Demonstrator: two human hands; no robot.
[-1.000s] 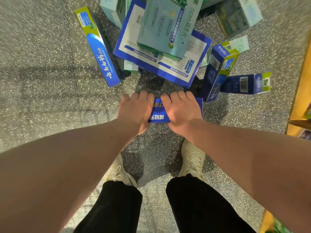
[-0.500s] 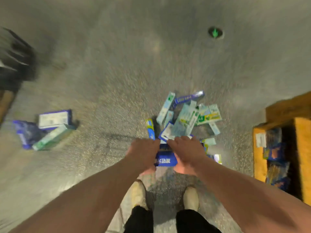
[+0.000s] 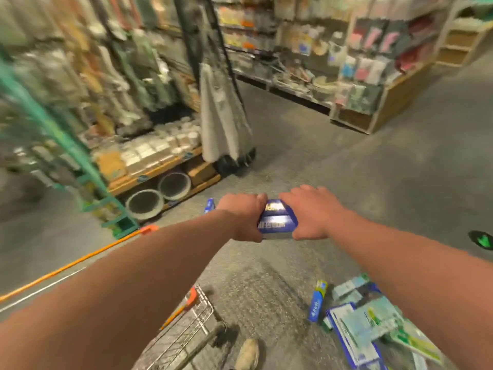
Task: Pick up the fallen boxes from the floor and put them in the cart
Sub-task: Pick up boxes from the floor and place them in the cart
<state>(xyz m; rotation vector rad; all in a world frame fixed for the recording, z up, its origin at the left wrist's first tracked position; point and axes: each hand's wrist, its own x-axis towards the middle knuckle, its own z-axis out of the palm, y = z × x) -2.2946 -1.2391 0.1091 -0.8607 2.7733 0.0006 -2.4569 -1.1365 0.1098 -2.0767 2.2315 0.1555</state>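
Observation:
I hold a stack of dark blue boxes (image 3: pixel 277 220) in the air at arm's length, gripped between my left hand (image 3: pixel 244 214) on its left end and my right hand (image 3: pixel 310 212) on its right end. The wire shopping cart (image 3: pixel 184 335) with orange trim stands below my left arm, low in the view. A pile of fallen blue, white and green boxes (image 3: pixel 365 324) lies on the floor at the lower right. One more small blue box (image 3: pixel 209 205) lies on the floor just beyond my left hand.
Store shelves full of goods (image 3: pixel 149 153) run along the left, with round basins (image 3: pixel 145 204) beneath. A grey hanging cloth on a stand (image 3: pixel 221 116) is ahead. More shelving (image 3: pixel 354 73) lines the far right. A green floor arrow (image 3: pixel 481 240) is at right. My shoe (image 3: pixel 246 353) is beside the cart.
I have lifted the blue boxes off the floor and straightened up. The view has swung from the floor pile to the aisle, and the cart has come into view below.

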